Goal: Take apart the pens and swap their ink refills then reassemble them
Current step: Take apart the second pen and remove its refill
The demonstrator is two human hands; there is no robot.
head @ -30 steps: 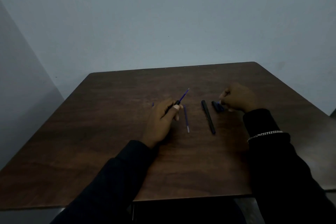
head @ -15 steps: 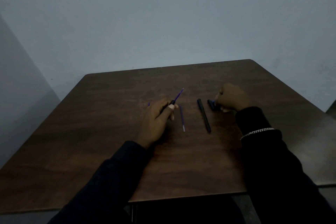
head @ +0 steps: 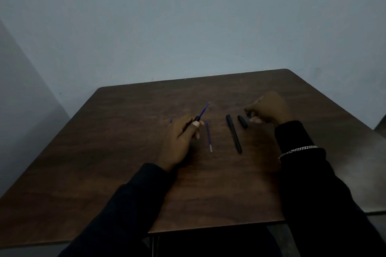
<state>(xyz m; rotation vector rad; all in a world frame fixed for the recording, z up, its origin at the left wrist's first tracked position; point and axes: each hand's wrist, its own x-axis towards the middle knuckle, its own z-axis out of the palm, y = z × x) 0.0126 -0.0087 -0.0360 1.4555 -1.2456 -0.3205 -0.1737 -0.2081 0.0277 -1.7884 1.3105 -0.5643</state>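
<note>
My left hand (head: 181,137) grips a black pen barrel with a blue refill (head: 203,111) sticking out of its far end, pointing up and away. A loose blue refill (head: 208,135) lies on the table just right of that hand. Further right lies a long black pen barrel (head: 234,133), and beside it a short black pen piece (head: 242,121). My right hand (head: 267,108) is curled just right of that short piece, fingertips pinching a small blue part (head: 249,116). A tiny blue bit (head: 170,120) shows left of my left hand.
The dark wooden table (head: 125,162) stands against a pale wall, with its far edge behind the pens. A silver bracelet (head: 296,150) sits on my right wrist. Both arms wear dark sleeves.
My right hand has drawn slightly right, off the short black piece, which now lies uncovered on the table. My left hand keeps its grip on the barrel and refill.
</note>
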